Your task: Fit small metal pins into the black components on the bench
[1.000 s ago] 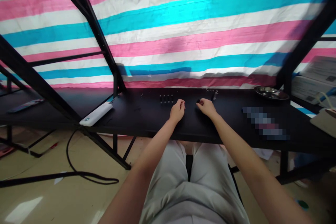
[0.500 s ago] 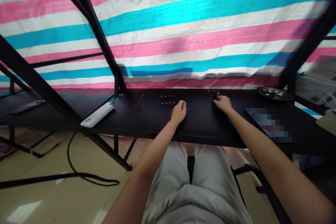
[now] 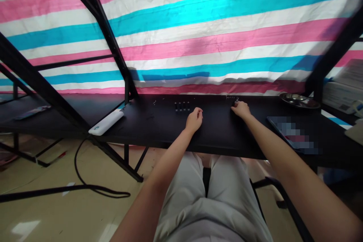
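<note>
My left hand (image 3: 194, 120) rests low over the black table (image 3: 159, 130), its fingers curled inward. Whether anything is inside those fingers is hidden. Just beyond it and to the left, several small dark cylinders with pale ends (image 3: 182, 106) stand in a row. Farther right, my right hand (image 3: 241, 109) has its fingers pinched together at the table surface. A small dark piece (image 3: 235, 102) shows at its fingertips, too small to make out. Right behind that hand lies a line of tiny pale bits (image 3: 231, 97) near the back edge.
A round metal dish (image 3: 300, 101) sits at the back right, with a flat blurred-out device (image 3: 292, 135) in front. On the left lies a white power bank-like block (image 3: 106, 123). Black metal posts (image 3: 109, 34) frame the table, and a striped sheet (image 3: 215, 41) hangs behind.
The view has shifted slightly. Both hands keep nearly the same places and poses; less of the dark piece shows at my right fingertips.
</note>
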`<action>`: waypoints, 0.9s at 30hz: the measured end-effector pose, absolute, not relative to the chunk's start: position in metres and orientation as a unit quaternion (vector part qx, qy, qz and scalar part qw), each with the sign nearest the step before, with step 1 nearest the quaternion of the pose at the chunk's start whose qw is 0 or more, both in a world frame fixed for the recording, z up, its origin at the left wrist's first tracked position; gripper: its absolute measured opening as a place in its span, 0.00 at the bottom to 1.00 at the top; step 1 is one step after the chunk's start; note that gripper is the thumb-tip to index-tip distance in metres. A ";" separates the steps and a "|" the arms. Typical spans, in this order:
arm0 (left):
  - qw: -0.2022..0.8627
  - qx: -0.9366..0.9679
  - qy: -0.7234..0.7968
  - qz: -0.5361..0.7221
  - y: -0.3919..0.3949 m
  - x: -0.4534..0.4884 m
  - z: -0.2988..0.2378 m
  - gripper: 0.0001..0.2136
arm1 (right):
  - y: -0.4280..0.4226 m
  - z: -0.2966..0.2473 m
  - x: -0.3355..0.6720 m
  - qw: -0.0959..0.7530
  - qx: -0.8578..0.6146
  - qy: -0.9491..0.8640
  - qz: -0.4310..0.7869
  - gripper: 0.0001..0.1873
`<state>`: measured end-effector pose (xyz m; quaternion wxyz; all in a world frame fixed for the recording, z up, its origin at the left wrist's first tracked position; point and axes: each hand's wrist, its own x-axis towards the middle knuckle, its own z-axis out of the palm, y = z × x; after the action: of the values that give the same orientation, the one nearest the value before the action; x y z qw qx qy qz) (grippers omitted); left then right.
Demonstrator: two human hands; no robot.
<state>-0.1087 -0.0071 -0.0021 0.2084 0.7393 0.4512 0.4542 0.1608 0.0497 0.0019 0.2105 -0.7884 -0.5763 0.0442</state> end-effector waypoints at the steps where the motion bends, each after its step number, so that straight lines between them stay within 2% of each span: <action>1: 0.208 0.740 0.451 0.454 -0.007 -0.109 -0.002 0.07 | 0.050 0.002 0.161 0.206 -0.788 -0.578 0.044 0.12; 8: 0.209 0.738 0.449 0.459 -0.006 -0.108 -0.004 0.07 | 0.055 0.004 0.164 0.176 -0.786 -0.592 0.043 0.13; 13: 0.211 0.737 0.452 0.456 -0.007 -0.108 -0.002 0.07 | 0.058 0.006 0.173 0.156 -0.794 -0.581 0.089 0.09; 19: 0.208 0.741 0.453 0.449 -0.007 -0.109 -0.002 0.07 | 0.052 0.004 0.178 0.203 -0.795 -0.565 0.087 0.06; 27: 0.210 0.738 0.446 0.461 -0.005 -0.109 -0.005 0.06 | 0.046 0.001 0.176 0.237 -0.799 -0.547 0.079 0.11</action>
<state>-0.1089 -0.0052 -0.0050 0.2098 0.7376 0.4462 0.4614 0.1760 0.0459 0.0009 0.2374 -0.7990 -0.5467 0.0792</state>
